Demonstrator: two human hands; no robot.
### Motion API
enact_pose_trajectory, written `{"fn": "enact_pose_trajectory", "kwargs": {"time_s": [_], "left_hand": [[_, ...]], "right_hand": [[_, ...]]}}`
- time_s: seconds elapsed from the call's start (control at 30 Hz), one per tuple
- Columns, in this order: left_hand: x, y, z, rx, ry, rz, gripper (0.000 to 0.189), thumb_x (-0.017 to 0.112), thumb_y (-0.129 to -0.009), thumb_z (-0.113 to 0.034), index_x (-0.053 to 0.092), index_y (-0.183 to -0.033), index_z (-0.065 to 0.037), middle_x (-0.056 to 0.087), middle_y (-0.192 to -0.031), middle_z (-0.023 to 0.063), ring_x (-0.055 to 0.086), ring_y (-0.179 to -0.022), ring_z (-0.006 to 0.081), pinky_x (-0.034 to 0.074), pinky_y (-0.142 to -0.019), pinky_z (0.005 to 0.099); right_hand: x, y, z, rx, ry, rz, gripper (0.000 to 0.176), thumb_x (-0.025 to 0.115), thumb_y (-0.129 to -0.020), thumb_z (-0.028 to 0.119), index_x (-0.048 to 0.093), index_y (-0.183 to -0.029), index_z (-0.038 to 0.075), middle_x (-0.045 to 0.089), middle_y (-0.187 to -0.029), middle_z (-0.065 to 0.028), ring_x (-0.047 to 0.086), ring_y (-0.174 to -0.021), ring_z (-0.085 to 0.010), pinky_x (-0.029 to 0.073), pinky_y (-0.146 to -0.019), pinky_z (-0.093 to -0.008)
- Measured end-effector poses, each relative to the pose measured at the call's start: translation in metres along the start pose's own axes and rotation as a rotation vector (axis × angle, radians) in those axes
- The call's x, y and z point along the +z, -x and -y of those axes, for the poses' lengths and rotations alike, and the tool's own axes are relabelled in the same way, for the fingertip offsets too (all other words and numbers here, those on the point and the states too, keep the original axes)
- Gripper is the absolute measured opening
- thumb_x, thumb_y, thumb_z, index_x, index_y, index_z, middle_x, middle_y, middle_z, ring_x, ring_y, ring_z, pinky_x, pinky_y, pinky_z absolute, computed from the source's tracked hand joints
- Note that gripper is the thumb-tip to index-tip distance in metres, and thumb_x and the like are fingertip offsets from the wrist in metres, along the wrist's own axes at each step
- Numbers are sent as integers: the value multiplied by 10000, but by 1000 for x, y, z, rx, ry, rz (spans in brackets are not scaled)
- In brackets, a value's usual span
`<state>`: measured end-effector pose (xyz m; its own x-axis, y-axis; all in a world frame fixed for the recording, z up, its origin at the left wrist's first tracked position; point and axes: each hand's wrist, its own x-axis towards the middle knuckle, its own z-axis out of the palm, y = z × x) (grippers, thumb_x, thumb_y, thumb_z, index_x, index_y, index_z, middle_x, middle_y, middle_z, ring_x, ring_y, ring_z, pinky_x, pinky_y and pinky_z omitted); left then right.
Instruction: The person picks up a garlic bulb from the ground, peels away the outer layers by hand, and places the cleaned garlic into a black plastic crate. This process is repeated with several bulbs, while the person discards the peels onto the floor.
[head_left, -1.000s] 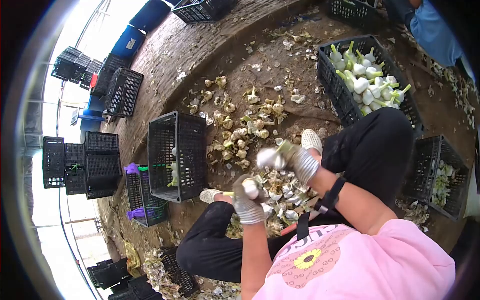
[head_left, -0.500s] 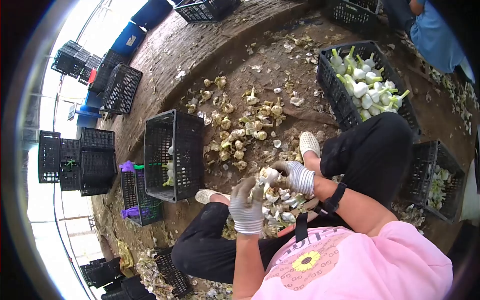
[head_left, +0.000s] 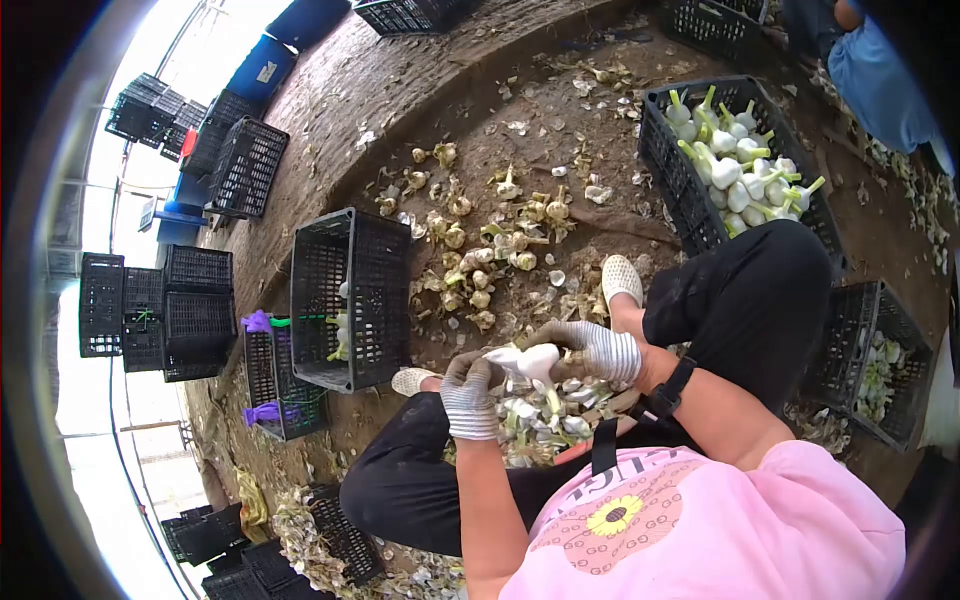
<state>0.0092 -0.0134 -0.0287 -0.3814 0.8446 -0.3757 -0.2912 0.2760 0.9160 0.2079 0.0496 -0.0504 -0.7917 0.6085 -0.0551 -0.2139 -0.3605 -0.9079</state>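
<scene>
A smooth white garlic bulb (head_left: 538, 362) is held over my lap, its pale stem pointing down. My right hand (head_left: 598, 353), in a striped, soiled work glove, closes its fingers on the bulb from the right. In a matching glove, my left hand (head_left: 470, 396) pinches a whitish flap of garlic skin (head_left: 503, 356) at the bulb's left side. Part of the fingertips is hidden there. Beneath both hands lies a pile of loose garlic skins (head_left: 545, 425) between my legs.
Unpeeled garlic bulbs (head_left: 480, 265) are scattered on the dirt floor ahead. A black crate (head_left: 690, 215) of white stemmed bulbs stands right; another crate (head_left: 380, 310), with a few bulbs, stands left. A crate of trimmings (head_left: 900, 400) sits far right. A person in blue (head_left: 880, 85) is at upper right.
The bulb has turned so its stem points down, and its white surface shows more. My left hand has moved slightly left and down, and now pulls at a flap of skin.
</scene>
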Motion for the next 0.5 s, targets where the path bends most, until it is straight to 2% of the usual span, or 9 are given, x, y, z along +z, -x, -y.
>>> {"fn": "enact_pose_trajectory", "kwargs": {"time_s": [0.07, 0.17, 0.23, 0.27, 0.3, 0.4, 0.43, 0.5], "left_hand": [[1, 4, 0, -1, -10, -5, 76, 559, -793, -78, 544, -831, -14, 606, -711, 96, 603, -597, 179, 511, -552, 286], [12, 13, -5, -11, 29, 24, 89, 560, -803, -84, 523, -858, -25, 620, -760, 122, 628, -639, 215, 526, -567, 312], [17, 15, -5, -26, 175, 94, 87, 561, -808, -73, 523, -867, -22, 625, -786, 128, 637, -662, 230, 540, -610, 332], [19, 13, -9, -80, 317, 92, 78, 571, -797, -64, 532, -852, -25, 631, -818, 137, 641, -662, 264, 550, -607, 354], [21, 12, -17, -124, 443, 65, 94, 575, -796, -101, 557, -848, -25, 632, -822, 140, 641, -688, 268, 555, -606, 359], [2, 1, -42, -117, 878, 169, 219, 547, -818, -189, 588, -915, 3, 628, -828, 144, 631, -714, 241, 558, -626, 373], [-3, 0, -48, 30, 803, 211, 208, 544, -823, -178, 586, -913, 5, 626, -839, 134, 614, -654, 227, 557, -609, 357], [-4, 10, -74, 84, 881, 185, 166, 554, -821, -157, 587, -876, -4, 617, -809, 114, 594, -632, 210, 547, -596, 337]], "right_hand": [[-3, 2, 2, 22, -156, 31, 572, 708, -717, 375, 502, -1153, 67, 560, -999, -35, 511, -899, -99, 446, -747, -239], [-3, 0, -10, 141, -370, -10, 508, 678, -770, 250, 471, -1192, 58, 546, -972, -20, 499, -797, -65, 432, -653, -204], [3, 1, -12, 149, -198, -81, 427, 631, -807, 179, 480, -1179, 33, 568, -911, -18, 500, -746, -57, 421, -628, -180], [1, -4, -15, 144, 54, -93, 366, 596, -832, 187, 507, -1138, 7, 587, -826, -17, 530, -710, -65, 433, -603, -185], [-1, -3, -16, 151, -57, -80, 358, 592, -835, 198, 516, -1126, 5, 589, -807, -16, 537, -697, -70, 437, -596, -191], [0, 3, -3, 143, -318, -73, 355, 574, -847, 257, 539, -1097, 8, 597, -777, -16, 550, -640, -81, 436, -549, -218], [0, 4, -3, 137, -259, -58, 360, 583, -840, 258, 539, -1093, 5, 595, -759, -18, 539, -621, -72, 424, -522, -214], [5, 4, -2, 160, -422, -97, 349, 589, -835, 250, 543, -1073, -1, 589, -730, -21, 522, -583, -68, 406, -493, -210]]}}
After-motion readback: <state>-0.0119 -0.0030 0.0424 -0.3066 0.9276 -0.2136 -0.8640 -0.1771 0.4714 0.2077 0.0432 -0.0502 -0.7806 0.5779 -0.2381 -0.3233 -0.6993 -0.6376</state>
